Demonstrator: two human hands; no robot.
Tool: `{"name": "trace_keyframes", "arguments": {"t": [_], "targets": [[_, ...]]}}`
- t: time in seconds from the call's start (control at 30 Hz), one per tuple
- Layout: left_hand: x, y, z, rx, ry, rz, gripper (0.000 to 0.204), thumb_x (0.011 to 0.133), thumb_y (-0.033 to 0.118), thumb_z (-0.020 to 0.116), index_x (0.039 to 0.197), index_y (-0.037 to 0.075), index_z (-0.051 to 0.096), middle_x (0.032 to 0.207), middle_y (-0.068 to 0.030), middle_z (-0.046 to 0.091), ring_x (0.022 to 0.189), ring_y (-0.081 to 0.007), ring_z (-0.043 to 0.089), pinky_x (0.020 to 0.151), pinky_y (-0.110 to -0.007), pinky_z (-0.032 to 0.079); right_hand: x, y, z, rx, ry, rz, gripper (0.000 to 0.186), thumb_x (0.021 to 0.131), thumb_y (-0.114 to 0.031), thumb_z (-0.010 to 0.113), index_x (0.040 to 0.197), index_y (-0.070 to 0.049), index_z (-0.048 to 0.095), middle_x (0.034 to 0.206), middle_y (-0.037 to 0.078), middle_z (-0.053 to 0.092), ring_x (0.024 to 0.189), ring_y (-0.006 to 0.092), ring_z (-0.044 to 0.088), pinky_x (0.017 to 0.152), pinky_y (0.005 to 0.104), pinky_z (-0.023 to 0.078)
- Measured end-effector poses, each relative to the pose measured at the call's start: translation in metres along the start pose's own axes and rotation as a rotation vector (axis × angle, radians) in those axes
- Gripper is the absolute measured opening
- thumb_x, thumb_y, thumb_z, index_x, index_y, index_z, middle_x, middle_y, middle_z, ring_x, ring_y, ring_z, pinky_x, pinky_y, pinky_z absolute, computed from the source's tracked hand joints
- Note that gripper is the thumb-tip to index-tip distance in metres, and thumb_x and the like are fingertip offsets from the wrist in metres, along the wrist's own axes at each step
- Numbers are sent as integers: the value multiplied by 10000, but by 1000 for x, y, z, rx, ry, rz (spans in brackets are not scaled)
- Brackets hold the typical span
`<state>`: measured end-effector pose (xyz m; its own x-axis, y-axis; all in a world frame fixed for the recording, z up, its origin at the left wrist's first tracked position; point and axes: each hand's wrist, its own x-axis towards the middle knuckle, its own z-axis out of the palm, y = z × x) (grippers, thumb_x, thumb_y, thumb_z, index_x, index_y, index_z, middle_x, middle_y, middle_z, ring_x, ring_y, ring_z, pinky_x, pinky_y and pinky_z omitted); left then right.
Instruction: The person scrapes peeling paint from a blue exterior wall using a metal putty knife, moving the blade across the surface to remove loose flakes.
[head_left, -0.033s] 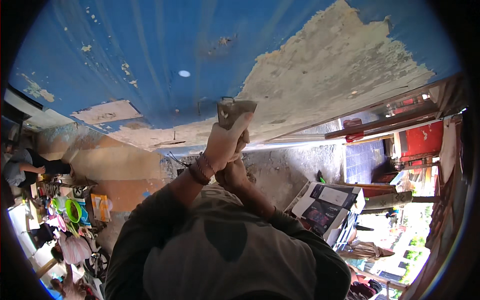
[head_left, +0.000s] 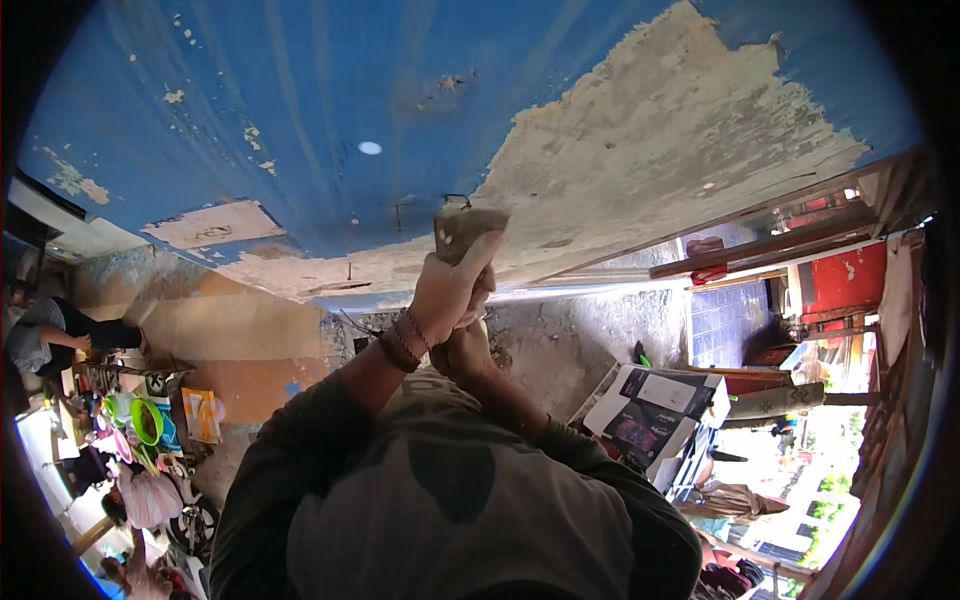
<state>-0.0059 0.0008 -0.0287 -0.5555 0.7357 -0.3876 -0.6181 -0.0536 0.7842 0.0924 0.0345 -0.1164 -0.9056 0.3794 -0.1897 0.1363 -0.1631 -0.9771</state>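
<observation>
A flat metal scraper with a hole in its blade is held up at the wall, along the lower edge of the blue paint. My left hand, with bands around its wrist, is closed on it, the thumb stretched along the blade. Just below, my right hand is closed too and appears to grip the lower part of the handle, which the fingers mostly hide. Around the blade, the blue painted wall gives way to a bare grey patch with ragged edges. A small bent metal piece sticks out right above the blade.
An open cardboard box stands to the right, near a doorway with blue tiles. At the left are a green round basket, hanging bags and another person. A wooden frame runs along the right.
The scraper blade has tilted and shifted slightly down and left, with my left hand moving a little along with it. Everything else looks the same.
</observation>
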Motion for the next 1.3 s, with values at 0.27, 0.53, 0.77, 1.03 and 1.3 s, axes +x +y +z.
{"name": "trace_keyframes", "arguments": {"t": [0.27, 0.53, 0.77, 1.03, 1.3], "targets": [[-20, 44, 26, 16, -72, 184, 441, 824, 373, 614, 537, 61, 493, 411, 5, 401, 299, -68, 316, 296, -222, 200, 4, -55, -1, 132, 92, 227, 163, 846, -190, 486, 722, -86, 484, 522, 11, 451, 344, 97, 391, 309, 255, 245], [-22, 29, 17, -6, 3, -31, 479, 820, 444, 600, 567, 52, 490, 414, 3, 383, 272, -82, 275, 276, -229, 191, -16, -37, 8, 152, 110, 319, 233, 908, -312, 458, 825, -95, 472, 520, 12, 429, 330, 99, 371, 295, 255, 250], [-15, 11, 9, -30, 45, -3, 487, 805, 429, 626, 536, 47, 488, 407, 12, 380, 289, -64, 282, 286, -224, 189, -10, -12, 10, 184, 141, 278, 196, 905, -269, 459, 845, -82, 461, 518, 26, 441, 329, 99, 366, 294, 251, 253], [-17, 9, 14, 11, -38, 23, 456, 823, 434, 596, 579, 63, 495, 422, -5, 400, 275, -76, 299, 272, -231, 201, -14, 1, -1, 71, -35, -87, 91, 878, -164, 490, 860, -78, 470, 523, 10, 425, 350, 95, 385, 315, 240, 271], [-17, 54, 33, 30, -91, 256, 449, 824, 386, 614, 530, 69, 492, 410, 31, 398, 303, -51, 312, 297, -214, 207, 12, -56, -5, 144, -16, 53, 212, 891, -230, 480, 745, -76, 476, 530, -2, 447, 382, 81, 402, 334, 237, 255]]}}
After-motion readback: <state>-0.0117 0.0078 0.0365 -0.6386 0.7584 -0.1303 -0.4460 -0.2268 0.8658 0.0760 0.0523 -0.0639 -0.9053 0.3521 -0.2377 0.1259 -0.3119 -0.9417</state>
